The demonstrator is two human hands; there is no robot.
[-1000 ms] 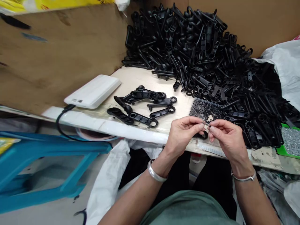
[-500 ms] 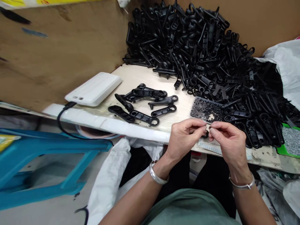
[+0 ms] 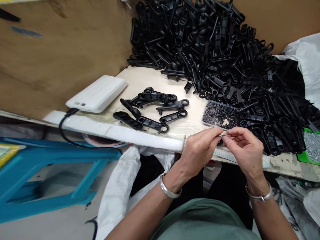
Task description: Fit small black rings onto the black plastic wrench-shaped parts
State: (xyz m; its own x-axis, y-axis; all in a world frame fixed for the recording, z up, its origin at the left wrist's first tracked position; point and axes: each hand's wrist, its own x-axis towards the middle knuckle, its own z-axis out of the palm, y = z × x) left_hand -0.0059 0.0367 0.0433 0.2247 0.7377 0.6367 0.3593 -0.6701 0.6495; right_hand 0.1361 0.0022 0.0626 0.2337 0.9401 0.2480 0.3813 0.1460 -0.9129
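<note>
My left hand [image 3: 200,150] and my right hand [image 3: 243,146] meet fingertip to fingertip over the table's front edge. Both are closed in a pinch. Between the fingertips shows a tiny metallic piece [image 3: 221,136], too small to name; which hand grips it more I cannot tell. Just behind the fingers lies a shallow clear tray [image 3: 203,115] of small black parts. To the left, several long black plastic parts with a ring at one end [image 3: 153,125] are spread on the table. A dark bit beneath the fingertips is mostly hidden.
A large heap of black plastic parts [image 3: 200,50] covers the back and right. A white box-shaped device [image 3: 97,95] with a black cable [image 3: 61,128] lies at left. A green tray [image 3: 303,158] of small metal pieces sits far right; a blue stool [image 3: 50,150] stands lower left.
The left hand has turned slightly, its back now more toward me, and its fingers have closed in. A metallic glint now shows between the fingertips. The view has shifted a little.
</note>
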